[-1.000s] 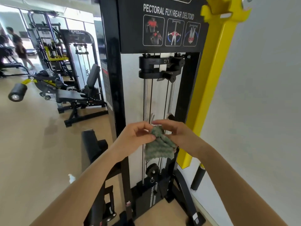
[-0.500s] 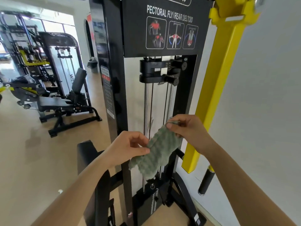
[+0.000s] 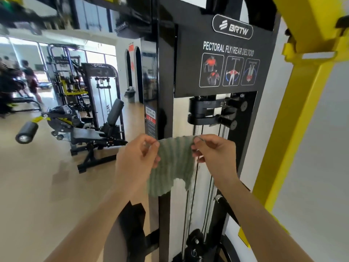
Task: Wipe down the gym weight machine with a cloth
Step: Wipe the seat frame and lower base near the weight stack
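I have the left hand [image 3: 137, 157] and right hand [image 3: 213, 154] each pinching an upper corner of the green cloth [image 3: 173, 163], which hangs spread between them in front of the machine [image 3: 166, 91] and its rods [image 3: 188, 214]. Above the cloth I see a black block [image 3: 205, 112] and a panel [image 3: 226, 69] reading PECTORAL FLY/REAR DELTOID, with a yellow beam [image 3: 294, 129] to the right against a pale wall [image 3: 321, 167]. Off to the left another bench [image 3: 88, 133] stands on the tan floor [image 3: 34, 195], and blurred people [image 3: 30, 78] are far back.

The ribbed grey-green fabric cloth [image 3: 172, 163] carries raised parallel stripes. The black steel weight machine frame [image 3: 164, 76] bears a black rectangular placard [image 3: 222, 59] with white lettering and red-marked figures. The yellow painted metal arm [image 3: 300, 110] is plain, and so is the tan smooth floor [image 3: 37, 186].
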`<state>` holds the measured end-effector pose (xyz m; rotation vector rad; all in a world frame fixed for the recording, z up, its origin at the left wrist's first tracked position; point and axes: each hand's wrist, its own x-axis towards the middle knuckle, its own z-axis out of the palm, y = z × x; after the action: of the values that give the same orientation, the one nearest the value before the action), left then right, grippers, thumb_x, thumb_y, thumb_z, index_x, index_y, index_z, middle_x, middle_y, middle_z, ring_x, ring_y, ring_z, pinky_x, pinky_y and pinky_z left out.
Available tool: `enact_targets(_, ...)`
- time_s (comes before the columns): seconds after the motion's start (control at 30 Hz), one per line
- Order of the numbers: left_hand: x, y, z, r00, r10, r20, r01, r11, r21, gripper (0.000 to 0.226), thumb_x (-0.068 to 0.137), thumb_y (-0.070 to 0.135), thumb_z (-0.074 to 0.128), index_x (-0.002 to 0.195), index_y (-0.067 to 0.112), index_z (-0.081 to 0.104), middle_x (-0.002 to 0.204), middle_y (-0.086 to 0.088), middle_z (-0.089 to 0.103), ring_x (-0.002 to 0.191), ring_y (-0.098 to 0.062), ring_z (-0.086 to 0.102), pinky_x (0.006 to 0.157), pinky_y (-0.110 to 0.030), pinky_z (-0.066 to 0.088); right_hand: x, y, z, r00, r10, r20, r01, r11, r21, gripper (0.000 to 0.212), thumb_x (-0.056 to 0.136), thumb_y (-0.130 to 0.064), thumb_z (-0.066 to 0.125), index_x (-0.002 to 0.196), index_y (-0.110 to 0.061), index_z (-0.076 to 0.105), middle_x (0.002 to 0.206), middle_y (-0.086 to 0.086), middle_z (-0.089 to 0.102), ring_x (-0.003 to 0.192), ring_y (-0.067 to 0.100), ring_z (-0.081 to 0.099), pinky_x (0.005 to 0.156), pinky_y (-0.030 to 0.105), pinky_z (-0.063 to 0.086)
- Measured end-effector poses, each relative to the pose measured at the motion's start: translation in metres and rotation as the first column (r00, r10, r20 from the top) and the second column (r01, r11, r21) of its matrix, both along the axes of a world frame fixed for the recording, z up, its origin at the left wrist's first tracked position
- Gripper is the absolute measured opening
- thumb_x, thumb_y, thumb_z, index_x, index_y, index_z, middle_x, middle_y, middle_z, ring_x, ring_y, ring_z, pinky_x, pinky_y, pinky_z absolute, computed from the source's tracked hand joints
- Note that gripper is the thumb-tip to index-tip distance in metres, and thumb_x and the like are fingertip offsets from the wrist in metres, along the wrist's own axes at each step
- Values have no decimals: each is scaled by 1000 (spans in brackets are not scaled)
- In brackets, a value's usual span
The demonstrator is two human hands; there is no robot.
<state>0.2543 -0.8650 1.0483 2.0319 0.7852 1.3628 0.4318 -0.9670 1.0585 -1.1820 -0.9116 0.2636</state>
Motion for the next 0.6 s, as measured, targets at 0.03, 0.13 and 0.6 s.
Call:
enact_targets(0.03,4,4,4,998,41,43,-43,998,47,4,97,29,64,93,28,65,70,11,71,64,-3,69,65,-27,59,-3,10,5,1000,-9,-21,10,999,43,10,93,-6,68,94,-11,77,76,6,76,67,17,71,61,25,57)
enact_targets(0.13,19,17,19,984,81,156,-110,975,191,5,98,25,64,98,23,69,85,19,69,82,1,68,75,-21,56,-10,37,17,998,21,-54,-12,987,159,24,93,-8,69,116,-12,72,95,2,78,92,16,74,82,31,59)
enact_targets(0.6,63,58,52,902,-94,420,-18,967,254,35,97,10,66,131,10,61,132,10,65,124,-8,61,106,-39,52,-15,88,14,887,-2,462,-139,952,271,50,95,3,55,144,-4,44,153,4,44,145,18,39,116,47,39)
